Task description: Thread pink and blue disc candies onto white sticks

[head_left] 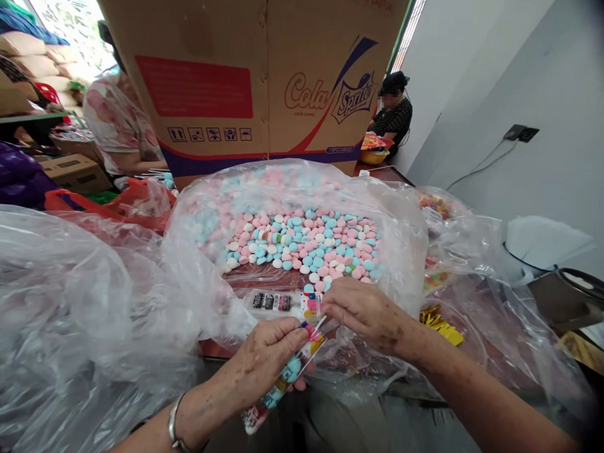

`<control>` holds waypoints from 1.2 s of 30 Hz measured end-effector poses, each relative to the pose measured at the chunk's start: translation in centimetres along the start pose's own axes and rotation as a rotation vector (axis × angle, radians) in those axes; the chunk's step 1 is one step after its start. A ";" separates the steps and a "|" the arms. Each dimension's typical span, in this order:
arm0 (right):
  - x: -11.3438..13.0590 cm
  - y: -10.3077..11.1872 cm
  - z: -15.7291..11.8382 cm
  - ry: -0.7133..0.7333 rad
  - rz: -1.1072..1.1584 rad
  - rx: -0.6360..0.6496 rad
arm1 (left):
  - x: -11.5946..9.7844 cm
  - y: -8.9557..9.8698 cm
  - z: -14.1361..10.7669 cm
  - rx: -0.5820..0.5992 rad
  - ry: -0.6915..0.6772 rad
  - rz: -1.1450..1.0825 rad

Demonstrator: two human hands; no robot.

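Observation:
My left hand [271,352] is closed around a slim clear candy packet [286,378] with a colourful printed top. Blue and dark pieces show inside the packet, which slants down to the left. At its upper end, my right hand [363,316] pinches a thin white stick [320,323] between thumb and finger. Beyond both hands, a large clear plastic bag [402,217] lies spread with pink, blue and white round candies [301,243] in it. Flat printed packets [273,301] lie on the table just past my left hand.
A tall cardboard carton [268,85] stands behind the candies. Gold twist ties [440,326] lie at right, near a grey-brown container [569,298]. Crumpled clear plastic [78,310] fills the left side. Two people [119,118] sit beyond the carton, one on each side.

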State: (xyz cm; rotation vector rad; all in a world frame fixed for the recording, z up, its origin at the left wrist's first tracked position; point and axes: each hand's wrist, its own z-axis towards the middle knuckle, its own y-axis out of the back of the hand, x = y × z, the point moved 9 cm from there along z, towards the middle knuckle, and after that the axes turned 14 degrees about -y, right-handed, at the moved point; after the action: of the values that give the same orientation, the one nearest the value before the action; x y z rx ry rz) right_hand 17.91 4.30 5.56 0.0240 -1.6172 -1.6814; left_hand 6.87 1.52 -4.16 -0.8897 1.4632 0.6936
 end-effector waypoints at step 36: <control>-0.2 -2.1 -4.4 -0.265 0.303 -0.472 | -0.7 -1.3 0.8 0.134 0.108 -0.256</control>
State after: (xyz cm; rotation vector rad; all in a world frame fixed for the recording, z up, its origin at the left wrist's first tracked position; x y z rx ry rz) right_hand 19.25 0.52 2.83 -0.6696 -1.2835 -1.8323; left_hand 8.36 1.58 -3.40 -1.0004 1.4405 0.3584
